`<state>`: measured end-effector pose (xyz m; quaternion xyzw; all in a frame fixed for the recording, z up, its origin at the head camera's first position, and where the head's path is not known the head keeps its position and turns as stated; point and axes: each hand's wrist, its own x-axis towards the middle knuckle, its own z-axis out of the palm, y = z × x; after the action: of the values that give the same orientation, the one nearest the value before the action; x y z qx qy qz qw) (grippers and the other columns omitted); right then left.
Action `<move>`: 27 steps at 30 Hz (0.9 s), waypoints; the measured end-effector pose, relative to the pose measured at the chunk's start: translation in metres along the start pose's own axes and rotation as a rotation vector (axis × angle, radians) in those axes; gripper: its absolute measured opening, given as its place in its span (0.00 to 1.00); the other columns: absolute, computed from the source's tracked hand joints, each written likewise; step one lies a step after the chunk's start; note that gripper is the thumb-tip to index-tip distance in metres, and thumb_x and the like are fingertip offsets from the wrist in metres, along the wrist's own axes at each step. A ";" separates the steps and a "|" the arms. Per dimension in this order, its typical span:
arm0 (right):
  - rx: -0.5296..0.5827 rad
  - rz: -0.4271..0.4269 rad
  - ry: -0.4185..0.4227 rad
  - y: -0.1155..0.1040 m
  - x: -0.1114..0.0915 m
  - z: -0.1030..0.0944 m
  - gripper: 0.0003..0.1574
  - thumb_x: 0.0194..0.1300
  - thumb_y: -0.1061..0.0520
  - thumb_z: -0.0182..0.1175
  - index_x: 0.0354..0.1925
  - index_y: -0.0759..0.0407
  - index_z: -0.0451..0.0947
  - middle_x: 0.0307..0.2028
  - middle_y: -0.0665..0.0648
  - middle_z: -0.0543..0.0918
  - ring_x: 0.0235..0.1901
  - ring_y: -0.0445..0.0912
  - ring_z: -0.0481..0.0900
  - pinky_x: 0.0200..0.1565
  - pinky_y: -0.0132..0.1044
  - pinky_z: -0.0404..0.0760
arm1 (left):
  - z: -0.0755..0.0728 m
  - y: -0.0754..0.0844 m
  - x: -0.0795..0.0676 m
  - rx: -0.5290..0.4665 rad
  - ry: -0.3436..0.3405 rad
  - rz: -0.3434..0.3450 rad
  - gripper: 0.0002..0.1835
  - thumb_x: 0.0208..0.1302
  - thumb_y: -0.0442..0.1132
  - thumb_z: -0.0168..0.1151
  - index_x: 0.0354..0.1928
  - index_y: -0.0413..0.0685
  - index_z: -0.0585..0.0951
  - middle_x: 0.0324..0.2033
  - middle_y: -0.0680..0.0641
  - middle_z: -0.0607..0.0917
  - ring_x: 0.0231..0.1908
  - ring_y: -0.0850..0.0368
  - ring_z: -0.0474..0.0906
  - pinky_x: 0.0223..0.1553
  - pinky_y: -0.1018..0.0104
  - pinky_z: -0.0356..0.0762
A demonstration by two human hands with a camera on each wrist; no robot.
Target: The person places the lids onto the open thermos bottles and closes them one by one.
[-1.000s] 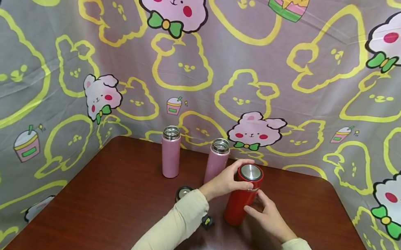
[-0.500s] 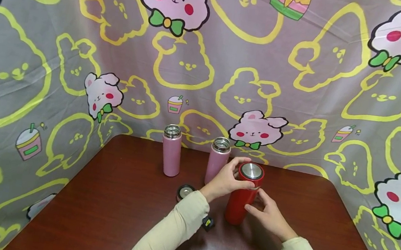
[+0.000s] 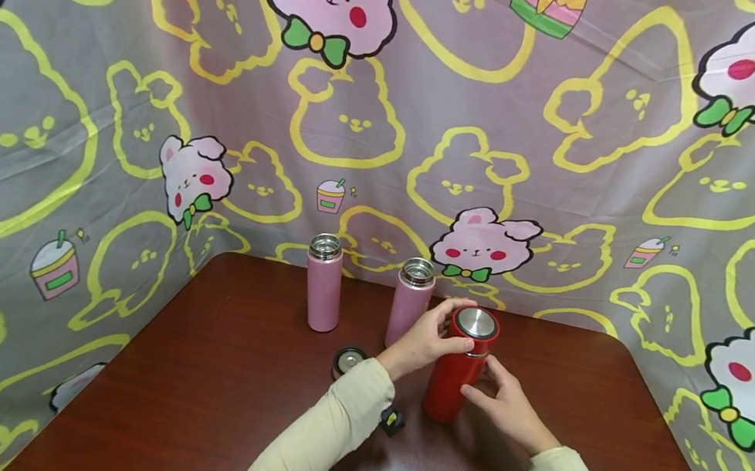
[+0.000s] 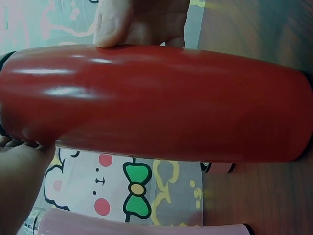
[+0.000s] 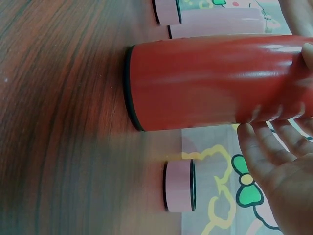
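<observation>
A red thermos (image 3: pixel 449 387) with a silver-topped red lid (image 3: pixel 477 323) stands upright on the table between the hands. My left hand (image 3: pixel 424 346) grips the lid, thumb in front and fingers behind. A thin silver ring shows just below the lid. Lower on the body, my right hand (image 3: pixel 507 410) holds the thermos from the right side, its fingertips (image 5: pixel 249 129) against the red wall. The left wrist view is mostly filled by the red body, with the right thumb (image 4: pixel 113 27) on its upper edge.
Two lidless pink thermoses stand behind, one (image 3: pixel 322 295) farther left, the other (image 3: pixel 408 313) partly behind my left hand. A loose lid (image 3: pixel 349 360) lies beside the left sleeve. Another pink lid (image 5: pixel 180 186) shows in the right wrist view. Patterned cloth (image 3: pixel 346 146) hangs around the table (image 3: pixel 211 403).
The lid has shifted very slightly to the right, with the left thumb moving a little along its front. The right hand keeps its place on the thermos.
</observation>
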<state>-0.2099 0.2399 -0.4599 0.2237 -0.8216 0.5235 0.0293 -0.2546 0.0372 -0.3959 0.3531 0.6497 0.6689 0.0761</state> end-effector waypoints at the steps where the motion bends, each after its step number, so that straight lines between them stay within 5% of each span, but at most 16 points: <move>1: -0.001 -0.001 0.003 0.000 0.000 0.000 0.32 0.60 0.61 0.65 0.61 0.60 0.65 0.51 0.60 0.78 0.48 0.42 0.78 0.49 0.35 0.77 | 0.000 0.000 0.000 0.001 -0.010 0.006 0.31 0.61 0.37 0.59 0.67 0.44 0.63 0.55 0.45 0.74 0.50 0.63 0.73 0.54 0.67 0.70; 12: 0.002 -0.009 0.010 0.004 0.000 0.000 0.35 0.59 0.55 0.66 0.62 0.55 0.65 0.53 0.56 0.77 0.49 0.45 0.78 0.49 0.35 0.76 | 0.002 -0.004 0.001 -0.016 -0.074 0.034 0.31 0.63 0.41 0.52 0.69 0.49 0.59 0.58 0.46 0.71 0.55 0.62 0.68 0.57 0.65 0.67; 15: 0.003 -0.008 0.006 0.004 0.000 0.000 0.35 0.59 0.55 0.67 0.62 0.54 0.65 0.53 0.56 0.77 0.49 0.44 0.78 0.49 0.33 0.76 | 0.002 0.005 -0.002 -0.027 -0.077 0.010 0.32 0.63 0.39 0.53 0.69 0.47 0.58 0.60 0.44 0.70 0.54 0.63 0.69 0.56 0.66 0.67; 27: 0.001 0.014 0.015 0.004 -0.002 0.000 0.38 0.60 0.56 0.65 0.65 0.59 0.62 0.53 0.61 0.77 0.50 0.50 0.77 0.49 0.33 0.76 | -0.002 -0.002 -0.008 0.039 0.083 0.032 0.36 0.58 0.39 0.68 0.67 0.49 0.63 0.61 0.51 0.72 0.57 0.62 0.71 0.58 0.66 0.67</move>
<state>-0.2099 0.2421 -0.4632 0.2141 -0.8226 0.5258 0.0316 -0.2502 0.0316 -0.4006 0.3366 0.6596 0.6712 0.0316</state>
